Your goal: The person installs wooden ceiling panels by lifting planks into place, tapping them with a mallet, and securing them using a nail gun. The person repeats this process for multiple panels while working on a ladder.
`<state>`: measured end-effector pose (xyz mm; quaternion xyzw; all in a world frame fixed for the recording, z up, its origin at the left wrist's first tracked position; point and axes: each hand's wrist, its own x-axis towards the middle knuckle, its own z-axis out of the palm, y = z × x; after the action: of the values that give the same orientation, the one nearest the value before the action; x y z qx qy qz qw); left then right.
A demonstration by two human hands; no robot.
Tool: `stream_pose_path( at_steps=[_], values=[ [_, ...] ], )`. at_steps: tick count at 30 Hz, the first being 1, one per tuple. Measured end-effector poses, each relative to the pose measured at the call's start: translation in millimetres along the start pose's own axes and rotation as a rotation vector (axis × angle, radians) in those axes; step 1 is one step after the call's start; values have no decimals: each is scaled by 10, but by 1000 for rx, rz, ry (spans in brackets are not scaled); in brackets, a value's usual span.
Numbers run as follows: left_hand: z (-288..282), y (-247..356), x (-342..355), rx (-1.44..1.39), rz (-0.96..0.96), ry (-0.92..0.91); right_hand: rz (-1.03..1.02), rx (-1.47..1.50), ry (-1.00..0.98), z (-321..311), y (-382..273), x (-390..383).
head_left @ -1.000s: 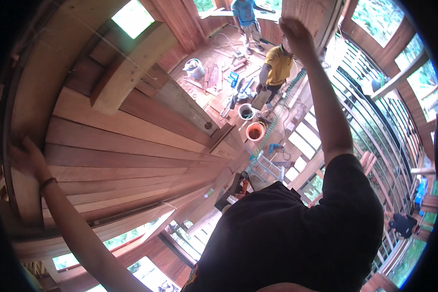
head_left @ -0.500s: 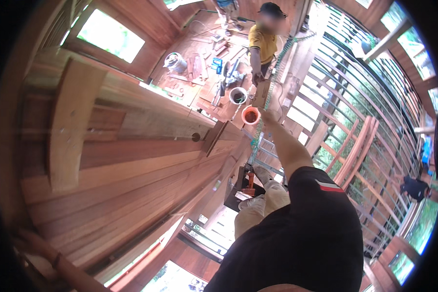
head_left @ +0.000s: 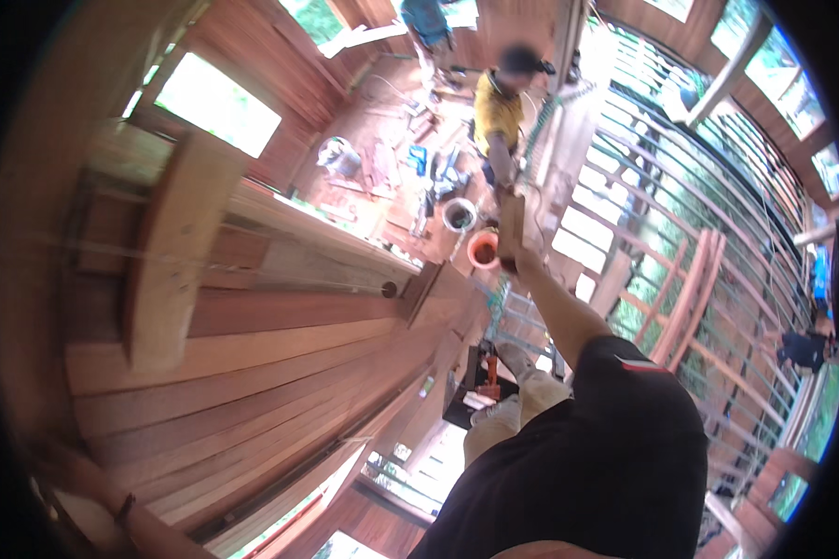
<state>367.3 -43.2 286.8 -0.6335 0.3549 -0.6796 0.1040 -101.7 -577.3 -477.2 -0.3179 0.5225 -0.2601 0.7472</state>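
Note:
My right arm stretches down and away, and my right hand [head_left: 524, 261] closes on the near end of a short wooden board [head_left: 512, 224]. A co-worker in a yellow shirt [head_left: 500, 112] has a hand at the board's far end. Just left of my hand is an orange bucket [head_left: 484, 250], with reddish contents. At the lower left, my left hand [head_left: 70, 470] rests against the dark wooden frame beside the plank wall [head_left: 280, 340]. Its fingers are too dim and blurred to make out.
A dark bucket [head_left: 459, 215], a white bucket [head_left: 338, 156], a saw [head_left: 446, 175] and scattered offcuts lie on the floor below. Open joists [head_left: 662, 186] span the right side. A ladder [head_left: 517, 326] stands under my feet. Another person [head_left: 427, 23] is at the back.
My right hand has shifted from beside the orange bucket onto the wooden board, which the co-worker has brought nearer. The view has shifted slightly.

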Motion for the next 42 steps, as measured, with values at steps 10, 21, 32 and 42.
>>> stream_pose_path(
  at_steps=[10, 21, 32, 42],
  values=[
    [-438, 1026, 403, -328, -407, -22, 205, -34, -826, 332, -624, -2713],
    [-1856, 2436, -492, -1803, -1028, -15, -811, -364, -1029, 2090, -1874, -4046],
    [-2691, 3525, -332, -1982, -1375, -419, -989, -337, -1263, 2018, -1576, -4561],
    [-2122, 2126, 228, -1225, -509, -415, -946, -128, -1074, 1715, -1764, -4134]
  ],
)
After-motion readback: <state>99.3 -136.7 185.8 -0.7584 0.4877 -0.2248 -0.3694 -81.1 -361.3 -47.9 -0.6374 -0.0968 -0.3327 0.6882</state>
